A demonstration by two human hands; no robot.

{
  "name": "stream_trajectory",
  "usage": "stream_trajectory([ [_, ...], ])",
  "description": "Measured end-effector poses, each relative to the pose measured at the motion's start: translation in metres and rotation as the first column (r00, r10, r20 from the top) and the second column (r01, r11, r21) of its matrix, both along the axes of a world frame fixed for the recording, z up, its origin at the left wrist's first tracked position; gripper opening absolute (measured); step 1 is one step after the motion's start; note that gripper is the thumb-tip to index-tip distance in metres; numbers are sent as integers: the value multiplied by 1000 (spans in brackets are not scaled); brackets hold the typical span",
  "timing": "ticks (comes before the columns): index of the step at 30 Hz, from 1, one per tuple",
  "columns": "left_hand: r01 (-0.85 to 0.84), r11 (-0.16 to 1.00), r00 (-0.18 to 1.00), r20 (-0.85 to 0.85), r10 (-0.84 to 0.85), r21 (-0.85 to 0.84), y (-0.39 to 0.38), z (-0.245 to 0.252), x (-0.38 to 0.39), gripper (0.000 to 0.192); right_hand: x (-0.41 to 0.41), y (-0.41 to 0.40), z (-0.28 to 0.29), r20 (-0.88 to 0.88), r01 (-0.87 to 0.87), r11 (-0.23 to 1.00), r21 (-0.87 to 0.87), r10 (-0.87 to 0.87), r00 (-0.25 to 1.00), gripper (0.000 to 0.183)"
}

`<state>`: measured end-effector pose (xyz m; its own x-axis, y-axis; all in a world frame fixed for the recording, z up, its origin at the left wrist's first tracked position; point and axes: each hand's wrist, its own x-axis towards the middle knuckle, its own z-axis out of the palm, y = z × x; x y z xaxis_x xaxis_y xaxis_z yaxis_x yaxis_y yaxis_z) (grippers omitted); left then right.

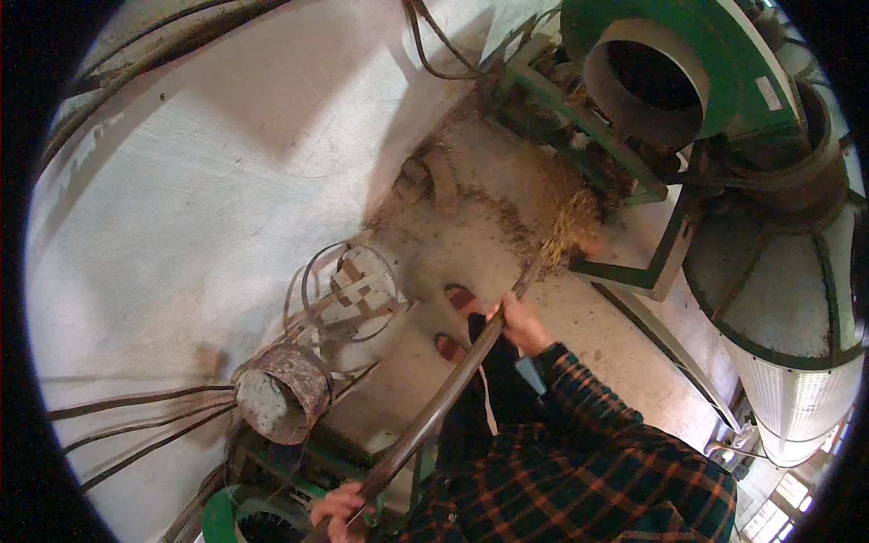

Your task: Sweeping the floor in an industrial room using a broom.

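Note:
A long broom handle (451, 394) runs slantwise across the view from lower left to the middle. My right hand (519, 322) is wrapped around its middle, and my left hand (339, 509) grips its upper end near the bottom edge. At the far end, yellow straw-like bristles (562, 234) touch the floor, slightly blurred. Dark debris and chaff (499, 203) lie scattered around them. Below my right hand, a pale blue flat object (529, 375) hangs by my dark trousers. My reddish-brown shoes (461, 298) stand on the concrete floor (434, 258).
A green machine housing (736, 75) with a round opening stands at upper right, on a green frame (658, 278). Beside it is a perforated white cylinder (798, 400). Left are a white wall (224, 224), a rusty metal cylinder (299, 380) with cables, and a hoop (305, 285).

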<state>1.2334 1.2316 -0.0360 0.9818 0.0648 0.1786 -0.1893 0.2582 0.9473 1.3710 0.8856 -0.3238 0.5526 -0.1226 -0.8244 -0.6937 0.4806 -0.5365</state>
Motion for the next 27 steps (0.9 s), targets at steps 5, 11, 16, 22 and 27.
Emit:
stream_trajectory([
  [5, 4, 970, 874, -471, 115, 244, -63, -45, 17, 10, 53, -88, -58, -246, -324, 925, -199, 273, 930, 43],
  [11, -108, 994, 893, -437, 110, 29, -37, -8, -6, 26, -1, -32, -34, -172, -145, 987, -65, 132, 976, 36],
  [16, 0, 1000, 957, -292, 1, 2, -29, -4, 5, 27, 1, -27, -1, 65, -47, 999, -1, 47, 997, 34],
  [22, -220, 969, 878, -410, 246, 109, -55, -31, 18, 21, 71, -28, -46, 145, -529, 772, -352, 603, 784, 15],
  [27, -213, 960, 965, -114, 236, 181, -3, 12, -3, 27, 46, 49, 7, 189, -512, 837, -192, 543, 818, 28],
])
